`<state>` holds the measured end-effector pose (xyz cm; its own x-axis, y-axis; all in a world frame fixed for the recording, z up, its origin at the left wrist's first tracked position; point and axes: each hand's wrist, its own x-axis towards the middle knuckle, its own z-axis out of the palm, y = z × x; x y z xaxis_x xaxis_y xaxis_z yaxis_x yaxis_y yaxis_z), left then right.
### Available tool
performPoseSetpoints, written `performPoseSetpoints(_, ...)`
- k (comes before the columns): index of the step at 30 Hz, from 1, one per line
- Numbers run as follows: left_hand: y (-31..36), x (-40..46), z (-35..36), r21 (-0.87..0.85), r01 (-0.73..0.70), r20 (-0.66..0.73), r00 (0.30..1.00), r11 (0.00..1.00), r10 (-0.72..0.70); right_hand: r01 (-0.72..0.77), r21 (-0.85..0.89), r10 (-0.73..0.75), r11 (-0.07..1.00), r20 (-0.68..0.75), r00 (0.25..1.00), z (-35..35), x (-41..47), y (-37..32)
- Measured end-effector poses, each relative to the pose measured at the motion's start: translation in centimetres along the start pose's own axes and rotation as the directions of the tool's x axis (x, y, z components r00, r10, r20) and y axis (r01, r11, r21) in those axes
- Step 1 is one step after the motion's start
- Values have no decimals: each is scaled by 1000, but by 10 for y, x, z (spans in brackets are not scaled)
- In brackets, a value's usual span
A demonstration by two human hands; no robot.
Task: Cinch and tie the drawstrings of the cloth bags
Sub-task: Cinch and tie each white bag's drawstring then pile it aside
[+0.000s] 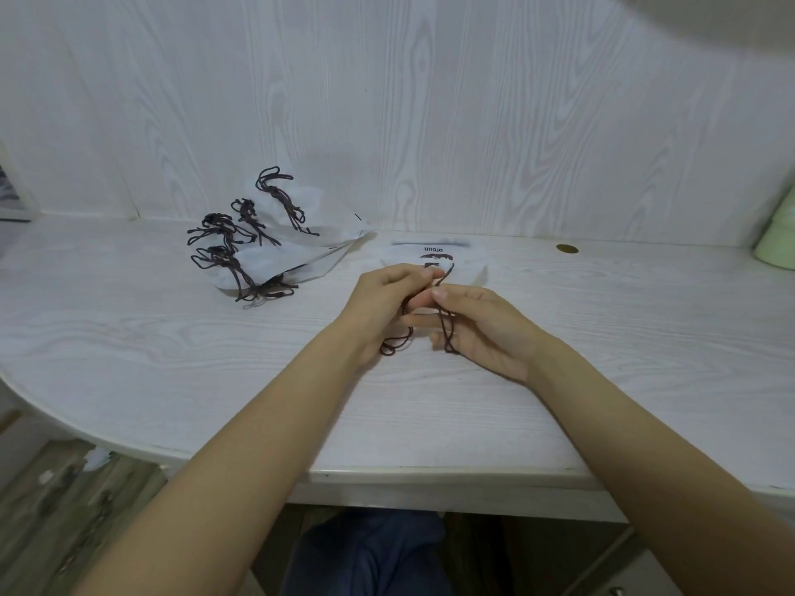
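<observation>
Tying this knot well likely means keeping both strands of the dark brown drawstring [445, 326] taut and even while one loop passes around the other, then drawing it snug against the bag's mouth. The left hand [378, 309] is curled closed around one loop of cord; the right hand [482, 326] pinches the other between thumb and fingers. The white cloth bag [434, 258] lies flat on the desk [172, 359], just beyond the hands and touching the fingertips. A pile of tied bags [275, 247] sits well left of it.
</observation>
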<state>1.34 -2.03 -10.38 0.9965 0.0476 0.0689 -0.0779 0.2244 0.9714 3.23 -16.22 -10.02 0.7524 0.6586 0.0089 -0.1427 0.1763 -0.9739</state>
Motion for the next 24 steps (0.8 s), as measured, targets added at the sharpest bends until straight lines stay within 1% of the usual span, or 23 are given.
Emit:
performPoseSetpoints(3,1,1,-2,-16,5,-5,1000,1000,-5,25,58,-23,998,-28,999,2,-3,-4)
performPoseSetpoints(5,2,3,-4,-69,32,-46,998,997,-35,42,58,-38,997,-58,998,1,-5,-6)
performPoseSetpoints(7,5,5,-6,-135,84,-84,992,987,-96,54,7,-53,999,-99,994,0,-5,-6)
performPoseSetpoints(8,6,5,-7,-188,111,-80,989,976,-128,66,-27,-68,997,-124,990,0,-5,-6)
performPoseSetpoints(9,7,5,-7,-265,135,-64,985,955,-157,86,-84,-98,993,-151,984,-1,-5,-5)
performPoseSetpoints(10,8,5,-7,-352,156,-41,983,923,-182,116,-198,-152,973,-178,972,-1,-4,-3)
performPoseSetpoints(11,9,5,-7,-426,172,-14,980,888,-197,139,-376,-228,916,-202,952,-2,-4,-1)
performPoseSetpoints(12,9,4,-7,-475,182,8,979,861,-202,146,-585,-325,798,-214,921,-4,-3,1)
performPoseSetpoints(13,9,4,-8,-495,187,22,979,849,-203,144,-754,-428,641,-195,883,-6,-1,4)
performPoseSetpoints(14,9,4,-8,-495,191,26,978,848,-205,145,-845,-506,515,-163,847,-8,0,7)
performPoseSetpoints(15,9,5,-10,-483,195,23,977,854,-210,153,-880,-558,449,-143,817,-10,2,9)
performPoseSetpoints(18,9,5,-12,-462,209,20,974,862,-226,196,-927,-640,320,-59,766,-17,4,13)
performPoseSetpoints(20,10,4,-10,-444,206,27,976,872,-217,199,-946,-643,255,-13,766,-19,4,15)
performPoseSetpoints(24,8,4,-8,-303,175,43,984,937,-170,187,-961,-598,205,29,801,-20,4,14)
